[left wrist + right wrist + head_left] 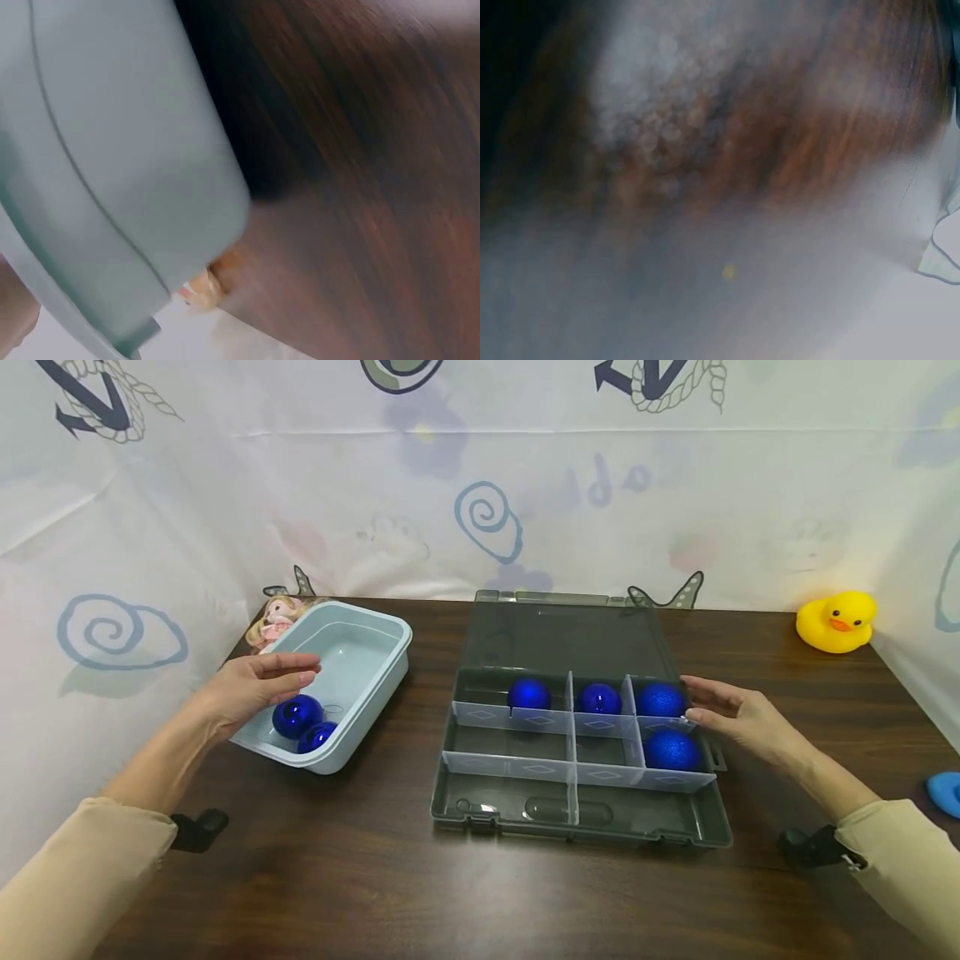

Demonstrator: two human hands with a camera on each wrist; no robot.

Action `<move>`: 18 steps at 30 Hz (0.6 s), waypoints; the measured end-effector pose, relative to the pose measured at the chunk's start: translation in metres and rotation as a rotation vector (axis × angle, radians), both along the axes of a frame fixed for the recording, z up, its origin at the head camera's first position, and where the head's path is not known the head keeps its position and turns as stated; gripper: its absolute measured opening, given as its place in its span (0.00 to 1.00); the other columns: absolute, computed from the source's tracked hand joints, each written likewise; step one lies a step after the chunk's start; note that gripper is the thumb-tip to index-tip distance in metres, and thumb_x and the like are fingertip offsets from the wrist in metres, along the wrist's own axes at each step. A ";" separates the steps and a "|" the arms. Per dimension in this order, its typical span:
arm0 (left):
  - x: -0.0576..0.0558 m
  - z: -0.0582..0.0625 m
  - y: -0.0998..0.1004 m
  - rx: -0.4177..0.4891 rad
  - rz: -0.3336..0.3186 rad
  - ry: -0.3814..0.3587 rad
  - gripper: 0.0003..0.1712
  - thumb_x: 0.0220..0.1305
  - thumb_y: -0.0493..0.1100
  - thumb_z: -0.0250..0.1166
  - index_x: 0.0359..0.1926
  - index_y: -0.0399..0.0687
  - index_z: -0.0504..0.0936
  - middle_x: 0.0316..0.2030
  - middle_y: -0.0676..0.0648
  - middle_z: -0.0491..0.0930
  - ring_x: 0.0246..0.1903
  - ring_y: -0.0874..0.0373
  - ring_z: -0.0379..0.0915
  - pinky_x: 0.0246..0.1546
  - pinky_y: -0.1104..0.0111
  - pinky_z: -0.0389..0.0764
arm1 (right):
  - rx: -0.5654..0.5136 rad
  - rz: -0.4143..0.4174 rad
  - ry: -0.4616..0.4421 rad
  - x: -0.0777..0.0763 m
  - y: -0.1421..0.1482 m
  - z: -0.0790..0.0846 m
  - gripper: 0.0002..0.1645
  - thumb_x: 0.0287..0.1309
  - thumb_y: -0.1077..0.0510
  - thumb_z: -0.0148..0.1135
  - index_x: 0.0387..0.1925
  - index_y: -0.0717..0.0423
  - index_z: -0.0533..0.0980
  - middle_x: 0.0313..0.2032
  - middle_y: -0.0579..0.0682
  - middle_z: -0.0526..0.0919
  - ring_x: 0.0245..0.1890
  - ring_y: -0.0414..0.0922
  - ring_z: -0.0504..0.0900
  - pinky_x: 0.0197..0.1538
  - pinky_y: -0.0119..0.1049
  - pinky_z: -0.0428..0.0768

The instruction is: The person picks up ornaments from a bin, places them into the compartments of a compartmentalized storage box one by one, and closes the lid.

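My left hand [258,689] hovers above the pale blue plastic basin [378,693], fingers loosely extended and nothing seen between them. Below it, two shiny blue balls [297,717] lie at the basin's near end. A dark translucent divided box [502,789] stands in the middle with its lid [562,635] laid back. Shiny blue balls [600,699] and glittery blue balls [672,750] sit in its back row and in the right compartment of its middle row. At the box's right edge is my right hand [738,714], thumb and fingers apart; whether they touch the rim is unclear.
A yellow rubber duck [836,621] stands at the table's back right corner. Behind the basin is a doll [277,618]. A blue object [945,793] shows at the far right. A printed white cloth [337,485] hangs around the wooden table [375,877].
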State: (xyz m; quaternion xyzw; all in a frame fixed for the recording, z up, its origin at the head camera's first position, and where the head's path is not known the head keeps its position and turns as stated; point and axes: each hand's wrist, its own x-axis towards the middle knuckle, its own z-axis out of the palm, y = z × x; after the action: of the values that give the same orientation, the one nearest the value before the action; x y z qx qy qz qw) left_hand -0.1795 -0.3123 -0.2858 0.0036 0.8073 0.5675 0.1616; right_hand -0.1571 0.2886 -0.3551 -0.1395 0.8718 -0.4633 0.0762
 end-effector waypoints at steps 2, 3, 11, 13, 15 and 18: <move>0.001 -0.001 -0.005 -0.103 0.007 0.039 0.16 0.62 0.48 0.63 0.51 0.55 0.78 0.36 0.72 0.79 0.41 0.79 0.73 0.42 0.84 0.73 | 0.011 -0.002 -0.001 0.000 0.000 0.001 0.33 0.66 0.58 0.54 0.68 0.64 0.58 0.63 0.71 0.63 0.46 0.17 0.70 0.45 0.15 0.73; 0.002 -0.001 -0.006 -0.150 0.009 0.052 0.20 0.62 0.50 0.64 0.54 0.52 0.77 0.36 0.73 0.78 0.40 0.80 0.72 0.42 0.85 0.72 | 0.015 -0.001 -0.003 0.000 0.000 0.001 0.33 0.66 0.58 0.54 0.68 0.64 0.58 0.63 0.71 0.63 0.46 0.17 0.70 0.45 0.14 0.73; 0.002 -0.003 -0.013 -0.305 -0.029 0.016 0.39 0.62 0.53 0.63 0.65 0.34 0.63 0.51 0.51 0.78 0.56 0.53 0.64 0.63 0.48 0.56 | 0.021 -0.002 -0.021 0.001 0.001 0.001 0.34 0.66 0.57 0.54 0.68 0.63 0.57 0.65 0.70 0.62 0.46 0.16 0.70 0.45 0.14 0.72; 0.002 -0.004 -0.013 -0.307 -0.048 -0.013 0.39 0.63 0.52 0.62 0.66 0.33 0.61 0.59 0.36 0.71 0.60 0.42 0.59 0.63 0.43 0.55 | 0.027 -0.001 -0.023 0.001 0.002 0.001 0.34 0.66 0.56 0.54 0.69 0.63 0.57 0.65 0.70 0.62 0.46 0.16 0.70 0.45 0.14 0.72; 0.002 -0.005 -0.013 -0.313 -0.069 -0.031 0.39 0.64 0.52 0.61 0.67 0.32 0.59 0.63 0.28 0.62 0.62 0.37 0.56 0.62 0.41 0.57 | 0.033 0.000 -0.025 0.001 0.002 0.001 0.34 0.66 0.55 0.54 0.69 0.62 0.57 0.65 0.70 0.62 0.46 0.16 0.70 0.46 0.14 0.72; 0.000 -0.006 -0.012 -0.326 -0.085 -0.038 0.39 0.65 0.50 0.61 0.67 0.31 0.58 0.64 0.27 0.61 0.62 0.37 0.57 0.60 0.41 0.61 | 0.035 0.002 -0.022 0.001 0.002 0.001 0.34 0.66 0.55 0.54 0.69 0.62 0.57 0.65 0.69 0.62 0.46 0.16 0.70 0.46 0.14 0.72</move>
State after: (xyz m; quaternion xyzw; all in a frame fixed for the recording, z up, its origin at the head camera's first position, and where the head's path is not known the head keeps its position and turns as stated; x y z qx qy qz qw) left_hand -0.1794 -0.3240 -0.2922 0.0006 0.8845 0.4218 0.1993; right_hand -0.1560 0.2905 -0.3542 -0.1339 0.8788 -0.4493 0.0887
